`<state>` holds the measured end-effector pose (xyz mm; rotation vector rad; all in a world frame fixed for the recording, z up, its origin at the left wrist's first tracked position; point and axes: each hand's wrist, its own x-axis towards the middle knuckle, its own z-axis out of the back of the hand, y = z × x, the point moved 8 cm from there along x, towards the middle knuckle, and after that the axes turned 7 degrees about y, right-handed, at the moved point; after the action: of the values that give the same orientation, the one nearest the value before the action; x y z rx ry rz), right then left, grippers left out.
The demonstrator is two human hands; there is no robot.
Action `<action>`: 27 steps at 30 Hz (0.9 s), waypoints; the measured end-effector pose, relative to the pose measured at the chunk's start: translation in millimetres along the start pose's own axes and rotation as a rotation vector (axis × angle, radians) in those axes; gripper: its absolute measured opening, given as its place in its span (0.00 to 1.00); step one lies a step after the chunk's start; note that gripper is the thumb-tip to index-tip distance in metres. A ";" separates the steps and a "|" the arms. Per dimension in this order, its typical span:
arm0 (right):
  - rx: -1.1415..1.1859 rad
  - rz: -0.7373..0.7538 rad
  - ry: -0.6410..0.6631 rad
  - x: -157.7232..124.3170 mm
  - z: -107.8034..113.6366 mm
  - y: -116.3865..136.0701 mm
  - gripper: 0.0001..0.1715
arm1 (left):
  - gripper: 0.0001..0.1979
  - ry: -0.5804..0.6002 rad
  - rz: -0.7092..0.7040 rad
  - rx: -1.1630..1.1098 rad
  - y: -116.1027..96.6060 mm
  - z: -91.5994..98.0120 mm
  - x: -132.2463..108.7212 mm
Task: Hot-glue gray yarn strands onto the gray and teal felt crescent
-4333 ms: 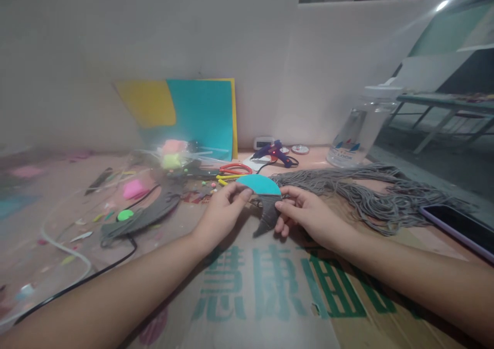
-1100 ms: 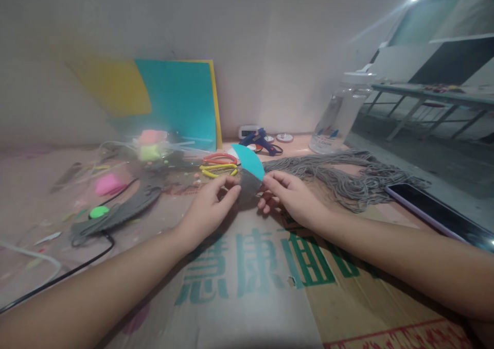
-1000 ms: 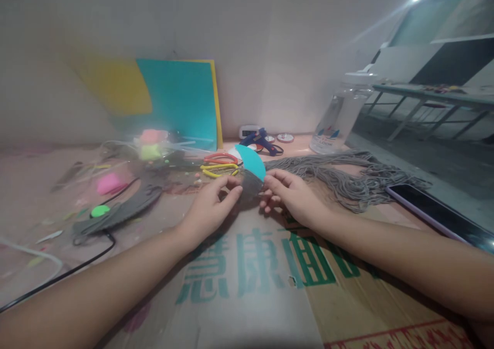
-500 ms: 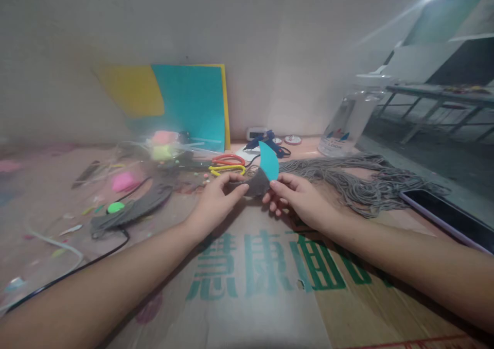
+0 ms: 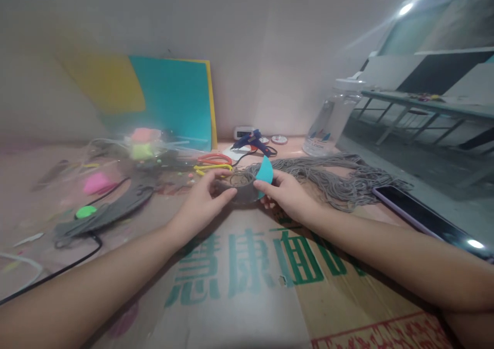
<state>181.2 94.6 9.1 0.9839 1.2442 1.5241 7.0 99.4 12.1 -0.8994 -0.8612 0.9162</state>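
Two bare hands meet over a printed cardboard sheet (image 5: 247, 287) spread on the tabletop. Far out at nine o'clock from the hands, a green disc (image 5: 85, 211) sits against a dark grey felt strip (image 5: 116, 207). At eleven o'clock a yellow sheet (image 5: 104, 84) and a teal sheet (image 5: 173, 102) lean on the wall.

The left hand (image 5: 203, 201) enters from seven o'clock. Its fingers (image 5: 227, 194) are narrowed onto the grey half of a teal-and-grey piece (image 5: 250, 181), which is held just above the cardboard at the centre. The right hand (image 5: 284, 195) enters from four o'clock, with its fingers (image 5: 265, 187) pinched on the teal edge of the same piece.

At twelve o'clock, behind the piece, lie red and yellow loop handles (image 5: 212, 161) and a blue glue gun (image 5: 250, 139). At two o'clock stands a clear bottle (image 5: 328, 125). A bundle of grey yarn (image 5: 343, 179) spreads from the piece toward three o'clock. Beyond the yarn, a dark phone (image 5: 419, 216) lies flat, well apart from the hands.
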 end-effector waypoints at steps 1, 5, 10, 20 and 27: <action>0.026 -0.016 0.006 -0.2 -1.2 -0.9 0.17 | 0.21 -0.015 0.009 -0.044 1.5 1.1 0.9; 0.086 -0.034 0.029 -1.1 -5.1 -1.7 0.19 | 0.20 0.013 0.063 -0.098 6.2 -0.8 3.3; 0.083 0.034 0.043 -1.1 -5.6 2.6 0.23 | 0.14 0.051 0.070 0.003 4.3 -2.0 1.3; -0.071 -0.015 -0.021 -2.3 1.9 2.6 0.18 | 0.15 0.062 0.015 0.054 3.0 -2.3 1.6; 0.008 0.039 0.002 -1.4 -0.9 2.8 0.20 | 0.17 0.150 0.011 0.083 -0.7 -9.2 1.5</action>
<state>180.3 92.8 11.7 1.0168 1.2396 1.5513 15.9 98.1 9.7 -0.8903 -0.6853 0.8760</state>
